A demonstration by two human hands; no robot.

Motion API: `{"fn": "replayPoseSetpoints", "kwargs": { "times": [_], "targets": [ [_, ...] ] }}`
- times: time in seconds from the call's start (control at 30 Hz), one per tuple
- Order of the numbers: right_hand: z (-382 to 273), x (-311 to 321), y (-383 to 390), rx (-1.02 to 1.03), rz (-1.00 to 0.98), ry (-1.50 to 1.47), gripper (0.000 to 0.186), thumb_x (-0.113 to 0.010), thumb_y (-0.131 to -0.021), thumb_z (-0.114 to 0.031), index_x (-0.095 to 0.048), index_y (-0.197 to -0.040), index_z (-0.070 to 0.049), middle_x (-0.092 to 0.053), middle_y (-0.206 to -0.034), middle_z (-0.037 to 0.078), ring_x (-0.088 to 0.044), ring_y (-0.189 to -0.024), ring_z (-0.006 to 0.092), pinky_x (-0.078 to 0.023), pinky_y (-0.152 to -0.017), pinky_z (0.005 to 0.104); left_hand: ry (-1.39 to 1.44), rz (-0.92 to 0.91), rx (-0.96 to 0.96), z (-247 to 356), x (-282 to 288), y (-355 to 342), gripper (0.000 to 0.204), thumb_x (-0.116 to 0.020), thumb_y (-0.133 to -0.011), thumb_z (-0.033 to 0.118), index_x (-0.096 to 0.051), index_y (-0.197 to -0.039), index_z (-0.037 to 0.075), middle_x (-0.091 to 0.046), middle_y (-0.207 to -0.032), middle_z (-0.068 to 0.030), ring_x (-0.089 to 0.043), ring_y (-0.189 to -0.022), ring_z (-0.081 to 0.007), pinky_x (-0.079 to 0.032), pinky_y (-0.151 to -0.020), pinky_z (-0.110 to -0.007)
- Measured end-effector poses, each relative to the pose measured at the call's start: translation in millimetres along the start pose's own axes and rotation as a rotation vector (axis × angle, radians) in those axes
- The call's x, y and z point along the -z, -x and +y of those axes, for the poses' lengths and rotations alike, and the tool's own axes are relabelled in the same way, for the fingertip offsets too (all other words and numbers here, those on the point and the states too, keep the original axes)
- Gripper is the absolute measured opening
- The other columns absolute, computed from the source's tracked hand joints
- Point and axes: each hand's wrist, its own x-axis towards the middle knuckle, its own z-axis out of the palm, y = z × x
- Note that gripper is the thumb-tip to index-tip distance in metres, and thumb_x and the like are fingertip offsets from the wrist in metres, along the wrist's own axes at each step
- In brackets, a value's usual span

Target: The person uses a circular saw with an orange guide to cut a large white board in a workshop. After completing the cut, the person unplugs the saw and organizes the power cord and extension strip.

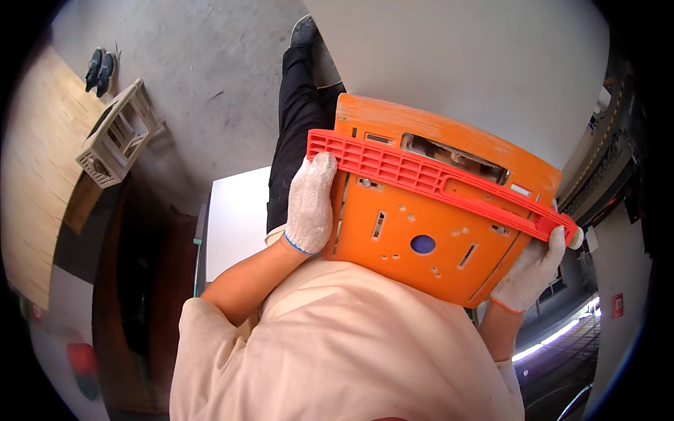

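Left grip [311, 203], in a white knit glove with blue cuff edging: closed at the 10 o'clock end of a long, red, ribbed plastic bar [411, 168], thumb laid over the bar, remaining fingers hidden.

Right grip [531, 275], gloved likewise: closed at the bar's 3 o'clock end, thumb in front, fingers mostly behind. The holds sit at opposite ends, presumably to balance the load and keep bar and panel together.

Flat, orange, slotted plastic panel [400, 217]: clock centre for this entry, held up between both grips, face to the wearer. Its lower edge meets the cream fabric shirt [351, 337] at 7 o'clock, perhaps braced there; contact not certain. Scuffed upper edge; dark elongated opening at 1 o'clock, partly covered by the bar; round blue disc [423, 244] at 6 o'clock.

Smooth, pale grey tabletop [477, 49]: 12 to 1 o'clock, beyond the panel.

Beige plastic openwork stool [112, 133]: between 9 and 10 o'clock, well apart, on grey concrete floor [203, 77].

Dark pair of shoes [104, 74]: 10 o'clock, farther out.
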Motion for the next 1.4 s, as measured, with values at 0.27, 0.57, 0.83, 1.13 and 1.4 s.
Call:
{"fn": "replayPoseSetpoints", "kwargs": {
  "times": [0.27,0.57,0.83,1.13,1.4],
  "targets": [
    [1.8,5.0,-1.3,0.028,0.02,0.037,0.062,-0.049,-0.114,-0.044,-0.044,-0.157,-0.001,-0.056,-0.154,0.019,-0.058,-0.142,0.0316,-0.047,-0.121,0.0474,-0.521,-0.066,-0.41,-24.9,14.3,-3.9,0.021,-0.049,-0.112,0.009,-0.059,-0.122,-0.006,-0.064,-0.119,-0.0267,-0.061,-0.105,-0.048,-0.051,-0.091,-0.049],
    [1.4,3.8,-1.3,0.054,0.0,0.049,0.06,-0.047,-0.116,-0.043,-0.044,-0.159,-0.002,-0.055,-0.155,0.019,-0.055,-0.144,0.0317,-0.045,-0.122,0.0478,-0.199,-0.058,-0.098,0.2,-0.3,-3.2,0.036,-0.045,-0.117,0.027,-0.059,-0.122,-0.005,-0.06,-0.11,-0.0242,-0.057,-0.097,-0.0425,-0.049,-0.092,-0.042],
    [1.2,7.7,-4.8,0.073,0.027,0.093,0.067,-0.049,-0.114,-0.046,-0.041,-0.164,-0.002,-0.056,-0.159,0.019,-0.055,-0.145,0.0336,-0.044,-0.123,0.0484,-0.179,-0.04,0.014,5.4,-1.5,-3.7,0.035,-0.051,-0.117,0.029,-0.062,-0.126,-0.002,-0.066,-0.118,-0.012,-0.06,-0.103,-0.0226,-0.049,-0.096,-0.037],
    [0.0,9.7,-4.3,0.041,-0.046,0.012,0.053,-0.045,-0.116,-0.041,-0.047,-0.157,-0.006,-0.058,-0.155,0.018,-0.057,-0.142,0.0331,-0.046,-0.121,0.0504,0.047,-0.082,0.116,46.8,6.4,-41.6,0.059,-0.064,-0.109,0.032,-0.054,-0.152,-0.007,-0.071,-0.127,-0.0144,-0.068,-0.108,-0.0172,-0.056,-0.092,-0.032],
    [1.9,8.2,-3.2,0.036,-0.054,-0.013,0.052,-0.045,-0.116,-0.04,-0.048,-0.154,-0.005,-0.059,-0.151,0.017,-0.059,-0.14,0.0314,-0.047,-0.12,0.049,-0.432,-0.503,0.056,114.2,14.6,-92.1,0.051,-0.081,-0.097,0.017,-0.065,-0.136,-0.012,-0.078,-0.107,-0.0125,-0.074,-0.104,-0.0171,-0.06,-0.095,-0.03]
  ]
}}
